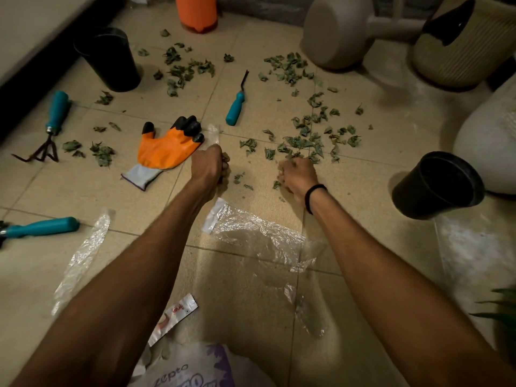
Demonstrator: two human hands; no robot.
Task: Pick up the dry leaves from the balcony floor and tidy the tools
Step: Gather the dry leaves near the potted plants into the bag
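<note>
Beige balcony floor (363, 191) lies strewn with dry leaves (301, 141). Left hand (208, 166) and right hand (298, 177) each curl their fingers (283, 171) round a clump, orange glove (164, 149) just left of them.

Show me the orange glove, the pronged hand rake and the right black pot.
orange glove (164, 152), head view, on the orange palm.
hand rake (57, 110), head view, on its teal handle.
right black pot (411, 201), head view, on its outer wall.

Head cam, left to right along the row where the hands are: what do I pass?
Teal-handled rake → orange glove → left hand → right hand → black pot. The fingers of both hands are curled on dry leaves.
</note>
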